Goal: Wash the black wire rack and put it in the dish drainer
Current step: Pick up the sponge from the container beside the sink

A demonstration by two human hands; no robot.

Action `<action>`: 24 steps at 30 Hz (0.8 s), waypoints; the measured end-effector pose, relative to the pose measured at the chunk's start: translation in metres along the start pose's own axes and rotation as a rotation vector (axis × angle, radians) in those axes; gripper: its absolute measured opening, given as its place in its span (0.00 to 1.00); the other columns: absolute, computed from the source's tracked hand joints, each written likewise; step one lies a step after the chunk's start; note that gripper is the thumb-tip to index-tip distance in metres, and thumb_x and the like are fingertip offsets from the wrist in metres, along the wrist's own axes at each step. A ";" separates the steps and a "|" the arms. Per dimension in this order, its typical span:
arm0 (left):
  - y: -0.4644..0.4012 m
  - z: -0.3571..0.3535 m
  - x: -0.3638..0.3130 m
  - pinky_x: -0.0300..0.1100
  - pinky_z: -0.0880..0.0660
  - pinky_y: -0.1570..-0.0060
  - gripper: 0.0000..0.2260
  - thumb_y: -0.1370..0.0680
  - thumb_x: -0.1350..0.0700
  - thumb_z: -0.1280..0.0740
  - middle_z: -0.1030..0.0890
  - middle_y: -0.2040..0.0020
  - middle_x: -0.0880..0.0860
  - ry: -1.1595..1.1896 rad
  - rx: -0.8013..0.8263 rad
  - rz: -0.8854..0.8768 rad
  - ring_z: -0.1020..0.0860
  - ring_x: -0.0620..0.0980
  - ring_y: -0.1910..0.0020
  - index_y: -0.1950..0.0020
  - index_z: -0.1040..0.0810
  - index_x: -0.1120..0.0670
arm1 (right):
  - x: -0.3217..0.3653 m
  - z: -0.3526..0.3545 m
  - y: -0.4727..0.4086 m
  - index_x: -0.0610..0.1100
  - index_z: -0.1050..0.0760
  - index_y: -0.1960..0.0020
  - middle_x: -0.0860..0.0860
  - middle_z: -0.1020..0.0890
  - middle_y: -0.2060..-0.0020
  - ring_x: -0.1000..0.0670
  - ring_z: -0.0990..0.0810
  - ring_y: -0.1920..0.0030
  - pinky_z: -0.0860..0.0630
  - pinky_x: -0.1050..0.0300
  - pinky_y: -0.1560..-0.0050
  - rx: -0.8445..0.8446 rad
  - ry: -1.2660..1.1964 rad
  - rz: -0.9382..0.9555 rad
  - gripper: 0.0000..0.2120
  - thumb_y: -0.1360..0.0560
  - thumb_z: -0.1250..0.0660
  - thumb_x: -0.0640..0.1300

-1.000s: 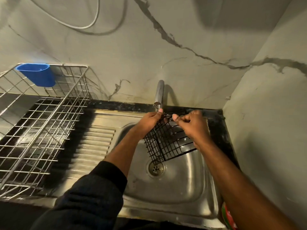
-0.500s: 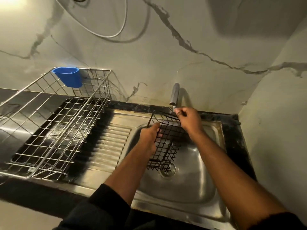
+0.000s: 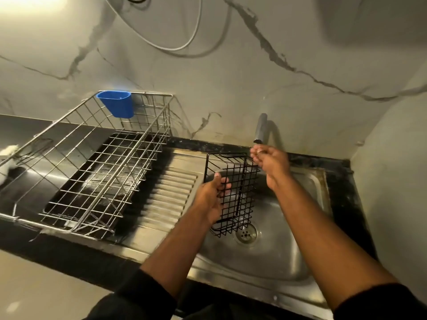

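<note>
The black wire rack (image 3: pixel 240 192) hangs upright over the steel sink (image 3: pixel 265 257), its lower end just above the drain (image 3: pixel 246 233). My left hand (image 3: pixel 211 199) grips its left side, fingers curled through the grid. At the rack's top right corner, right under the tap spout (image 3: pixel 261 128), my right hand (image 3: pixel 272 167) pinches the rim. To the left, on the counter, stands the steel wire dish drainer (image 3: pixel 151 94) with nothing in it. No water stream is visible from the tap.
A blue plastic cup (image 3: pixel 117 103) hangs on the drainer's back rim. The ribbed draining board (image 3: pixel 166 192) lies between drainer and sink. Marble walls close in behind and on the right. A white object (image 3: pixel 8 155) sits at the far left edge.
The rack has turned from tilted to upright. My left hand slid from its top edge down to its left side, while my right hand stayed at the top near the tap. The view swung left.
</note>
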State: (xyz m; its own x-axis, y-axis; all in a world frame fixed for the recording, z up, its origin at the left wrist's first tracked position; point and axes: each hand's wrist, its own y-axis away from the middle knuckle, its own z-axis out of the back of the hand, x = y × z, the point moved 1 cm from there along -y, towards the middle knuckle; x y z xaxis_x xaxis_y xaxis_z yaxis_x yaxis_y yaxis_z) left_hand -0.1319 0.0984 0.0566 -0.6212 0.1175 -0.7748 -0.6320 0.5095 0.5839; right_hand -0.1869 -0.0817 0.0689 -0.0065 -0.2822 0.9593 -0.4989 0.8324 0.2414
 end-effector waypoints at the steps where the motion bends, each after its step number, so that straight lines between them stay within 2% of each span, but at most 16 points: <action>1: 0.001 -0.001 0.002 0.55 0.29 0.40 0.15 0.16 0.46 0.39 0.18 0.54 0.52 0.011 0.010 0.002 0.22 0.51 0.53 0.47 0.18 0.56 | -0.001 0.003 0.007 0.41 0.18 0.46 0.47 0.14 0.51 0.53 0.16 0.49 0.20 0.58 0.44 0.041 0.101 0.058 0.08 0.22 0.33 0.35; 3: 0.004 -0.005 0.003 0.55 0.28 0.43 0.15 0.16 0.47 0.39 0.18 0.53 0.53 0.021 0.035 -0.002 0.22 0.51 0.53 0.46 0.19 0.57 | -0.003 0.013 0.020 0.42 0.18 0.48 0.48 0.14 0.52 0.53 0.15 0.49 0.20 0.57 0.43 0.025 0.167 0.112 0.07 0.23 0.32 0.35; 5: 0.007 -0.010 0.005 0.52 0.26 0.51 0.14 0.16 0.48 0.39 0.18 0.51 0.54 0.016 0.052 -0.010 0.21 0.51 0.54 0.45 0.19 0.57 | -0.005 0.031 0.030 0.46 0.18 0.51 0.48 0.14 0.53 0.51 0.15 0.50 0.19 0.53 0.44 -0.141 0.202 0.161 0.06 0.23 0.31 0.37; 8: 0.009 -0.017 0.012 0.51 0.25 0.56 0.12 0.16 0.51 0.37 0.16 0.49 0.53 -0.025 0.063 -0.025 0.19 0.51 0.53 0.40 0.20 0.56 | -0.013 0.059 0.056 0.48 0.19 0.48 0.52 0.15 0.55 0.53 0.16 0.53 0.18 0.53 0.49 -0.238 0.393 0.174 0.05 0.22 0.32 0.41; 9: 0.010 -0.019 0.015 0.52 0.25 0.55 0.12 0.17 0.53 0.36 0.16 0.48 0.53 -0.040 0.074 -0.023 0.18 0.51 0.51 0.37 0.21 0.56 | -0.018 0.069 0.067 0.48 0.19 0.47 0.52 0.15 0.56 0.53 0.16 0.55 0.18 0.55 0.52 -0.251 0.418 0.163 0.05 0.21 0.32 0.42; 11: 0.011 -0.024 0.023 0.57 0.24 0.46 0.14 0.18 0.57 0.34 0.16 0.42 0.53 -0.063 0.102 -0.019 0.19 0.53 0.43 0.33 0.24 0.56 | -0.030 0.090 0.085 0.47 0.19 0.48 0.50 0.15 0.58 0.54 0.16 0.59 0.19 0.58 0.56 -0.280 0.420 0.137 0.04 0.21 0.32 0.41; 14: 0.024 -0.035 0.033 0.62 0.28 0.35 0.08 0.18 0.63 0.36 0.17 0.38 0.53 -0.098 0.161 -0.028 0.23 0.54 0.34 0.41 0.20 0.55 | -0.048 0.118 0.110 0.41 0.19 0.50 0.49 0.14 0.62 0.59 0.19 0.70 0.22 0.64 0.68 -0.288 0.348 0.030 0.04 0.22 0.32 0.38; 16: 0.029 -0.040 0.042 0.61 0.27 0.35 0.08 0.18 0.63 0.36 0.16 0.39 0.52 -0.115 0.208 -0.031 0.22 0.54 0.35 0.41 0.19 0.56 | -0.057 0.130 0.129 0.40 0.18 0.52 0.50 0.16 0.68 0.59 0.26 0.78 0.29 0.65 0.77 -0.350 0.355 -0.012 0.08 0.21 0.32 0.44; 18: 0.037 -0.044 0.049 0.58 0.26 0.39 0.09 0.18 0.61 0.34 0.15 0.42 0.51 -0.104 0.222 -0.043 0.20 0.53 0.38 0.40 0.20 0.59 | -0.059 0.138 0.147 0.42 0.18 0.55 0.50 0.19 0.73 0.57 0.30 0.81 0.33 0.65 0.80 -0.435 0.375 -0.012 0.15 0.20 0.34 0.53; 20: 0.044 -0.048 0.054 0.55 0.25 0.43 0.14 0.20 0.60 0.31 0.15 0.44 0.51 -0.092 0.219 -0.050 0.20 0.52 0.40 0.35 0.22 0.62 | -0.060 0.143 0.160 0.45 0.17 0.56 0.48 0.20 0.74 0.54 0.26 0.78 0.29 0.62 0.76 -0.510 0.432 -0.001 0.21 0.19 0.40 0.59; 21: 0.047 -0.049 0.057 0.54 0.26 0.44 0.15 0.20 0.60 0.30 0.15 0.45 0.51 -0.100 0.230 -0.064 0.20 0.52 0.41 0.34 0.22 0.62 | -0.062 0.146 0.164 0.45 0.17 0.57 0.46 0.19 0.71 0.51 0.23 0.74 0.25 0.59 0.71 -0.521 0.499 -0.006 0.25 0.20 0.43 0.62; 23: 0.053 -0.053 0.061 0.54 0.25 0.42 0.14 0.21 0.61 0.30 0.16 0.45 0.52 -0.114 0.248 -0.095 0.20 0.51 0.41 0.36 0.20 0.60 | -0.064 0.149 0.174 0.44 0.17 0.56 0.45 0.16 0.64 0.45 0.18 0.64 0.21 0.51 0.59 -0.497 0.658 -0.057 0.35 0.25 0.49 0.72; 24: 0.056 -0.055 0.061 0.54 0.24 0.39 0.13 0.21 0.61 0.30 0.16 0.46 0.52 -0.127 0.263 -0.108 0.20 0.51 0.42 0.37 0.20 0.60 | -0.065 0.151 0.178 0.44 0.17 0.56 0.46 0.16 0.63 0.45 0.18 0.62 0.21 0.50 0.57 -0.492 0.702 -0.066 0.36 0.27 0.49 0.73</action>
State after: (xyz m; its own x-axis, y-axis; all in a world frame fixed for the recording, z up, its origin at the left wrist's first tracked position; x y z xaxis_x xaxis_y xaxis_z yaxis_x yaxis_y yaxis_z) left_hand -0.2309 0.0870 0.0553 -0.4839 0.1477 -0.8626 -0.5392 0.7260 0.4268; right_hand -0.4059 0.0132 0.0274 0.6281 -0.1119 0.7700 -0.0458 0.9826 0.1801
